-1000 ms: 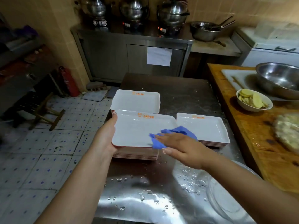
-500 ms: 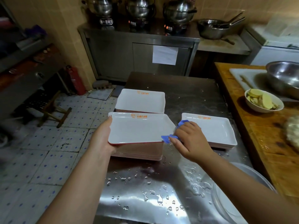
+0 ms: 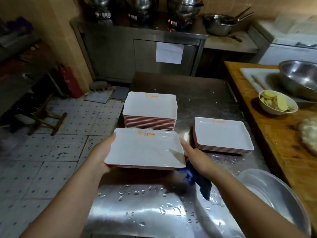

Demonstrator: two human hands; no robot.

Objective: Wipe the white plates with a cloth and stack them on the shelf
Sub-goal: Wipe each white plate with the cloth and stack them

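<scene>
Nearest us, the wet steel table [image 3: 137, 213] carries beads of water, and every place below is given from it. Above its near part we hold a white plate [image 3: 145, 149] (it seems to be the top of a few held together, though the edge is hard to read). Our left hand [image 3: 101, 154] clasps its left rim, fingers underneath. Our right hand [image 3: 193, 156] lies along the right rim with fingers fairly straight, and a blue cloth [image 3: 197, 177] hangs from under the palm; we cannot tell just how it is pinched. Farther back on the table stands a tall plate stack [image 3: 150, 115], and toward its right side a low plate stack [image 3: 223, 134]. Right of the table, a small bowl [image 3: 277, 104] sits on a wooden counter [image 3: 274, 134].
</scene>
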